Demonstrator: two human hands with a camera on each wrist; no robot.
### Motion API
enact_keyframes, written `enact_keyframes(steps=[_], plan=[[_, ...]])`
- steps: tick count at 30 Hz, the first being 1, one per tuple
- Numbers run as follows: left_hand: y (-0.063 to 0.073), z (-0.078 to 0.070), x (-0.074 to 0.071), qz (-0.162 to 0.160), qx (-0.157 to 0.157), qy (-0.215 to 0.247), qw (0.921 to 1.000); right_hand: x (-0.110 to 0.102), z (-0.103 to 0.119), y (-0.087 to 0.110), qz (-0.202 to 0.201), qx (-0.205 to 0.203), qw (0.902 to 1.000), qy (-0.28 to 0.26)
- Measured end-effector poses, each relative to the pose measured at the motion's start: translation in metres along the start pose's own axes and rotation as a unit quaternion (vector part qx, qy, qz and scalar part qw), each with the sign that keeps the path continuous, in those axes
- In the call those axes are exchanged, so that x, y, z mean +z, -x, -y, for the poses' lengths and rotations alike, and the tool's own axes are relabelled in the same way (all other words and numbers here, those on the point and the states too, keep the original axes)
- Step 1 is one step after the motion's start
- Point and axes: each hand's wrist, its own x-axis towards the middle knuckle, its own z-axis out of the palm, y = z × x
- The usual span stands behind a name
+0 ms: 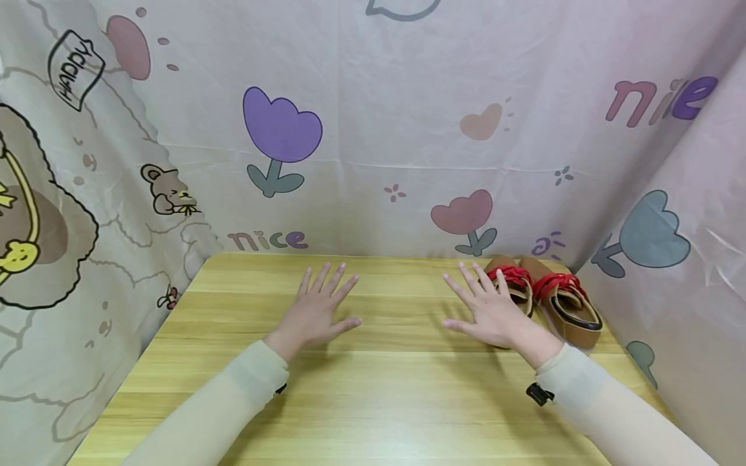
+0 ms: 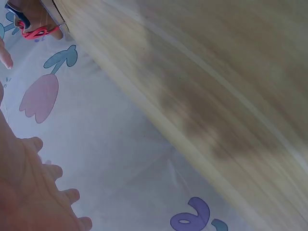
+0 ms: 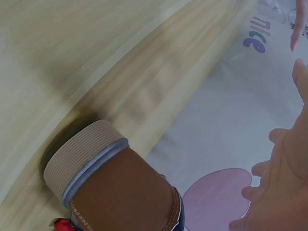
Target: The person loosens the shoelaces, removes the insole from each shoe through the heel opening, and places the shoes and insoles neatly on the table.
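Observation:
Both hands hover over a wooden table with fingers spread and palms down, holding nothing. The left hand (image 1: 317,310) is over the table's left half, and its fingertips also show at the edge of the left wrist view. My right hand (image 1: 489,310) is nearest to a pair of brown shoes (image 1: 574,320) with red laces, and partly hides the left shoe in the head view. In the right wrist view a brown shoe (image 3: 130,192) with a ribbed tan sole lies close by, apart from the right hand (image 3: 279,178).
The wooden table (image 1: 373,401) runs back to a printed curtain (image 1: 373,116) with tulips and words. More curtain hangs along the left and right sides. The shoes stand at the table's back right corner, beside the right curtain.

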Motion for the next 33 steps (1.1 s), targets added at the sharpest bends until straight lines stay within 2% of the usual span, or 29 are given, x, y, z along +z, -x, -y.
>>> enact_keyframes(steps=[7,16,26,33], plan=[[-0.003,-0.007,0.001,-0.001,0.013,-0.009,0.9999,0.003,-0.007,0.003,0.003,0.015,0.9998,-0.009],[-0.006,-0.016,0.007,0.009,0.010,0.016,0.9998,0.004,-0.017,0.007,0.011,0.047,0.9986,-0.023],[-0.012,-0.022,0.012,0.011,0.016,0.019,0.9996,0.002,-0.027,0.008,0.011,0.059,0.9972,-0.044],[-0.015,-0.025,0.015,0.006,0.024,0.023,0.9994,0.001,-0.035,0.008,0.014,0.086,0.9947,-0.055]])
